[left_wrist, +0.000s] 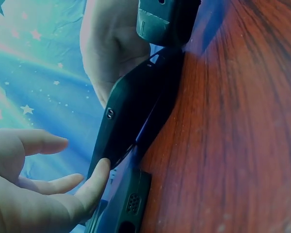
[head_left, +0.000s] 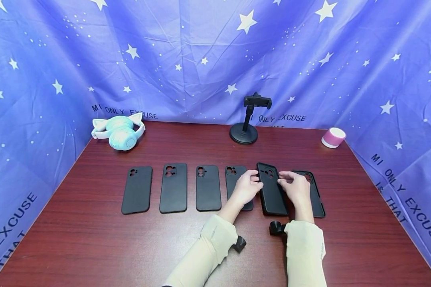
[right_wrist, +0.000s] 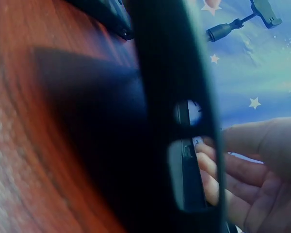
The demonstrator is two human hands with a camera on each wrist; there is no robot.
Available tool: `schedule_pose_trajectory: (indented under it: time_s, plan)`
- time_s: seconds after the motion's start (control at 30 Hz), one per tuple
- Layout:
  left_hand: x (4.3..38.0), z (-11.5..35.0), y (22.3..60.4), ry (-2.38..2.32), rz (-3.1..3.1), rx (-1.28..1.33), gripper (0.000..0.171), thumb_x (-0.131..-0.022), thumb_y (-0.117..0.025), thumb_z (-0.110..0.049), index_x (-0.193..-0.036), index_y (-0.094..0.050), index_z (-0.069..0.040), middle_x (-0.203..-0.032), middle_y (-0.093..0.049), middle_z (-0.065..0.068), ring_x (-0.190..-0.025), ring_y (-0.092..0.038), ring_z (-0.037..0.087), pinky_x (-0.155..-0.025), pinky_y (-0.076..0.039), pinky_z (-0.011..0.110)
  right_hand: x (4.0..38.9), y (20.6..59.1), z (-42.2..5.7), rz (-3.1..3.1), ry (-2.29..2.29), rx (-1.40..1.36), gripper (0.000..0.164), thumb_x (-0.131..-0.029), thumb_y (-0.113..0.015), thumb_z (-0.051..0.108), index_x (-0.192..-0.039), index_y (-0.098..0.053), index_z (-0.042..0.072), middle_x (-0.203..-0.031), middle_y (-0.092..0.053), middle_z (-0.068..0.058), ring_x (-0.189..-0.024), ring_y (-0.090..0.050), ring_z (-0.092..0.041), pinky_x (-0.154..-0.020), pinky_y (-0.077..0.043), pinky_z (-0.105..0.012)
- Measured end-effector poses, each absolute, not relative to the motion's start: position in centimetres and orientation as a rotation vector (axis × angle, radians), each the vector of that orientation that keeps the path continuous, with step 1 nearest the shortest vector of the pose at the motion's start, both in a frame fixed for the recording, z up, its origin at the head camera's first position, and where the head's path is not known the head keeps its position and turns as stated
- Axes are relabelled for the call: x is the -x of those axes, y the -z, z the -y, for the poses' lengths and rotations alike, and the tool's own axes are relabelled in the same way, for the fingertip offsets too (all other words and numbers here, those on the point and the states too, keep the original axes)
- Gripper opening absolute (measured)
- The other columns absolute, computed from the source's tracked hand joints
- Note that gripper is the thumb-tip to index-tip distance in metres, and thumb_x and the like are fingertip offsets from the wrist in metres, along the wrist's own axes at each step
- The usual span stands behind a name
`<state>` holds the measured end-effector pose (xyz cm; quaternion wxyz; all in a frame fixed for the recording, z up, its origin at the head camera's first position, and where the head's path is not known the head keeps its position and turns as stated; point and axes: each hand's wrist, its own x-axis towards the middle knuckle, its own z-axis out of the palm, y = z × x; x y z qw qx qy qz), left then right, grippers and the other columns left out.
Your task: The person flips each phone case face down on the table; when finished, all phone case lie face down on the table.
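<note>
Both hands are at a black phone case [head_left: 274, 197], fifth from the left in a row of several, which lies with its hollow side up. My left hand [head_left: 246, 187] is at its upper left edge; in the left wrist view a fingertip [left_wrist: 103, 166] touches the rim, while thumb and forefinger stand apart. My right hand [head_left: 297, 189] is at the opposite edge, fingers fairly straight and close to the side wall. The case's end with its cutouts [right_wrist: 184, 160] blurs across the right wrist view. Left hand and right wrist partly cover the neighbouring cases [head_left: 233, 181] [head_left: 317, 199].
Three more black cases [head_left: 136, 191] [head_left: 173, 191] [head_left: 208, 191] lie to the left, backs up. Behind the row stand cat-ear headphones [head_left: 123, 133], a black phone stand [head_left: 245, 131] and a pink-and-white round object [head_left: 333, 137]. A starry blue curtain [head_left: 186, 59] encloses the table [head_left: 93, 247].
</note>
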<state>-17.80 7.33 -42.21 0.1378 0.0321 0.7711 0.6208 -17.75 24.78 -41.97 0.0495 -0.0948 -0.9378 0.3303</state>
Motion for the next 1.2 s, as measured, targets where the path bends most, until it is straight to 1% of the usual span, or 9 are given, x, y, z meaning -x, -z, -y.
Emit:
schedule_pose_trajectory:
  time_s: [0.07,0.13,0.3,0.4,0.53,0.67,0.77,0.9,1.2]
  plan:
    - [17.84,-7.34,42.22,-1.813,-2.207,-0.09,0.043,-0.092,-0.061,-0.01,-0.134,-0.054,-0.007,-0.123,-0.065,0.014,-0.107,-0.066,0.022,-0.078,-0.056,0.027,17.78,41.95,-24.7,2.838,-0.979,0.261,0.03,-0.092,-0.065,0.014,-0.119,-0.068,0.005,-0.108,-0.073,-0.015,-0.068,-0.068,-0.007,-0.077,-0.051,-0.034]
    - [17.86,-7.35,42.21,-1.826,-2.196,-0.096,0.042,-0.092,-0.061,-0.01,-0.134,-0.054,-0.007,-0.123,-0.065,0.013,-0.107,-0.066,0.022,-0.078,-0.056,0.026,17.81,41.94,-24.62,2.82,-0.974,0.232,0.029,-0.092,-0.065,0.014,-0.119,-0.069,0.006,-0.106,-0.073,-0.015,-0.071,-0.07,-0.011,-0.077,-0.051,-0.035]
    - [17.85,-7.38,42.17,-1.861,-2.168,-0.12,0.041,-0.093,-0.06,-0.01,-0.134,-0.054,-0.006,-0.124,-0.065,0.014,-0.109,-0.066,0.022,-0.079,-0.056,0.026,17.77,41.8,-24.51,2.873,-0.958,0.162,0.033,-0.093,-0.064,0.022,-0.122,-0.068,0.006,-0.094,-0.075,-0.015,-0.068,-0.068,-0.01,-0.066,-0.048,-0.025]
    - [17.87,-7.43,42.16,-1.891,-2.142,-0.136,0.041,-0.093,-0.059,-0.009,-0.134,-0.054,-0.005,-0.124,-0.064,0.015,-0.109,-0.066,0.022,-0.079,-0.056,0.025,17.71,41.72,-24.54,2.936,-0.98,0.135,0.039,-0.096,-0.06,0.029,-0.126,-0.064,0.005,-0.093,-0.075,-0.016,-0.069,-0.067,-0.01,-0.065,-0.047,-0.024]
    - [17.94,-7.49,42.17,-1.936,-2.105,-0.155,0.041,-0.093,-0.058,-0.006,-0.133,-0.053,-0.002,-0.125,-0.064,0.017,-0.108,-0.066,0.022,-0.08,-0.057,0.025,17.72,41.62,-24.63,2.99,-1.061,0.143,0.048,-0.098,-0.054,0.038,-0.132,-0.059,0.004,-0.112,-0.07,-0.021,-0.081,-0.071,-0.02,-0.069,-0.052,-0.028]
    - [17.97,-7.5,42.13,-1.965,-2.088,-0.177,0.04,-0.094,-0.056,-0.005,-0.133,-0.053,-0.001,-0.125,-0.064,0.018,-0.108,-0.066,0.023,-0.083,-0.058,0.026,17.71,41.38,-24.63,3.024,-1.132,0.166,0.058,-0.098,-0.049,0.048,-0.137,-0.054,0.005,-0.132,-0.059,-0.024,-0.095,-0.072,-0.029,-0.082,-0.056,-0.039]
    - [18.01,-7.55,42.08,-1.999,-2.079,-0.191,0.039,-0.094,-0.054,-0.004,-0.133,-0.053,0.0,-0.124,-0.064,0.018,-0.106,-0.067,0.023,-0.083,-0.058,0.026,17.67,41.23,-24.58,3.036,-1.192,0.158,0.066,-0.097,-0.046,0.055,-0.14,-0.05,0.004,-0.141,-0.05,-0.026,-0.102,-0.07,-0.032,-0.091,-0.054,-0.045]
    - [17.99,-7.54,41.85,-2.051,-2.051,-0.21,0.037,-0.096,-0.049,-0.002,-0.132,-0.053,0.002,-0.124,-0.064,0.02,-0.106,-0.067,0.025,-0.085,-0.058,0.028,17.73,41.16,-24.5,3.048,-1.271,0.129,0.073,-0.095,-0.046,0.059,-0.143,-0.045,0.004,-0.146,-0.044,-0.026,-0.108,-0.067,-0.035,-0.096,-0.051,-0.048]
    - [17.87,-7.47,41.6,-2.117,-1.982,-0.268,0.04,-0.097,-0.038,0.006,-0.136,-0.049,0.004,-0.13,-0.061,0.021,-0.11,-0.065,0.03,-0.09,-0.057,0.032,17.96,41.31,-24.29,3.021,-1.435,0.094,0.073,-0.095,-0.051,0.056,-0.145,-0.042,0.004,-0.148,-0.042,-0.025,-0.114,-0.064,-0.035,-0.097,-0.052,-0.044]
